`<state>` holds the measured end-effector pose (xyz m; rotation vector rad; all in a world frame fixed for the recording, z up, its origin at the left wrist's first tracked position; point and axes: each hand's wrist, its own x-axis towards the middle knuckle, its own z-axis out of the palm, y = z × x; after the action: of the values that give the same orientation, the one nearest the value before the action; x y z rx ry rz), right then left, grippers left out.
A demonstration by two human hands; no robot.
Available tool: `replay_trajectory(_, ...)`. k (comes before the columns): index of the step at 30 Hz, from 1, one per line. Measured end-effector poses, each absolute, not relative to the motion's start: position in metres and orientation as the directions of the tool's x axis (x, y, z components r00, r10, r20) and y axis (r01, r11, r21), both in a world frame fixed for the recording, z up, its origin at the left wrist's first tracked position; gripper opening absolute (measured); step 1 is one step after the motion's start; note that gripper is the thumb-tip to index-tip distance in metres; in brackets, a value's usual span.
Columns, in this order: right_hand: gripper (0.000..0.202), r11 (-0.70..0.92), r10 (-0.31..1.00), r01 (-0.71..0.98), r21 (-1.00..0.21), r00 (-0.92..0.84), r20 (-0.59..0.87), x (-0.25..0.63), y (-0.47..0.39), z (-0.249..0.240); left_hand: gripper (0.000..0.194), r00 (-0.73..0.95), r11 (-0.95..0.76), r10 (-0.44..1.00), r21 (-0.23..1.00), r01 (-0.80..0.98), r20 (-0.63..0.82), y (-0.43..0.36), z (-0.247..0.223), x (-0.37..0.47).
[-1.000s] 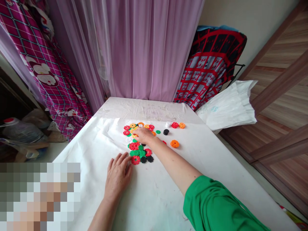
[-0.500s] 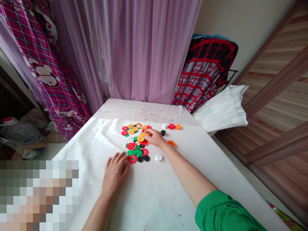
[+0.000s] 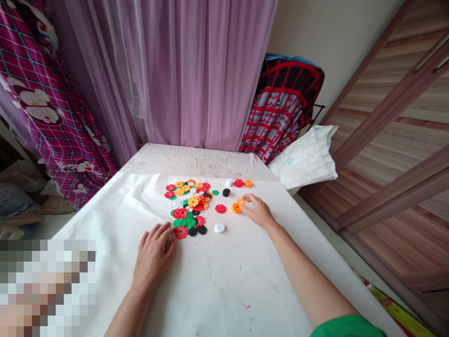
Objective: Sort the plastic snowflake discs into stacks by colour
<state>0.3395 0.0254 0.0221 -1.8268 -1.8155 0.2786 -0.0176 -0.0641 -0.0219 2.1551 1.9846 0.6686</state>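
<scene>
My right hand [image 3: 259, 210] pinches an orange snowflake disc [image 3: 241, 201] between thumb and fingertips, right over a small orange stack [image 3: 236, 208]. Flat on the table, fingers loosely spread, my left hand [image 3: 156, 250] rests at the lower left edge of a mixed heap. A red disc [image 3: 181, 232] lies at its fingertips. Green discs [image 3: 187, 220], black discs [image 3: 202, 230], white discs [image 3: 175, 203] and yellow-orange discs [image 3: 193, 201] overlap in that heap. Between heap and right hand lie a single red disc [image 3: 220, 208] and a small green disc [image 3: 215, 192].
Separate small stacks stand right of the heap: white [image 3: 219, 228], black [image 3: 226, 192], white [image 3: 229, 182], red [image 3: 238, 183] and orange [image 3: 248, 183]. A white bag [image 3: 305, 157] sits at the table's right edge. Purple curtains [image 3: 203, 75] hang behind the white-covered table [image 3: 224, 285].
My right hand has moved right from the heap to the orange stack, now with an orange disc. A red and a green disc now lie apart from the heap. My left hand stays put.
</scene>
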Motion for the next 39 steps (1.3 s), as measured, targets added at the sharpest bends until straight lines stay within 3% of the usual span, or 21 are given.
replay_trajectory(11,0.037,0.064,0.985,0.899,-0.433,0.012,0.17,0.328,0.017,0.015,0.04,0.033,-0.122,0.972,0.376,0.918,0.234,-0.065,-0.018,-0.017)
replay_trajectory(19,0.027,0.282,0.954,0.888,-0.364,-0.22,0.202,0.27,0.036,0.041,0.038,0.032,-0.126,0.97,0.383,0.915,0.242,-0.065,-0.021,-0.018)
replay_trajectory(25,0.027,0.476,0.879,0.857,-0.198,-0.457,0.138,0.192,0.051,0.037,0.038,0.037,-0.119,0.976,0.38,0.918,0.216,-0.066,-0.016,-0.016)
replay_trajectory(32,0.018,0.628,0.778,0.75,-0.21,-0.61,0.147,0.168,0.049,0.029,0.037,0.038,-0.12,0.975,0.378,0.918,0.218,-0.067,-0.016,-0.014)
replay_trajectory(39,0.031,0.685,0.724,0.697,-0.212,-0.683,0.096,0.159,0.056,0.035,0.037,0.043,-0.124,0.976,0.387,0.914,0.211,-0.068,-0.016,-0.013)
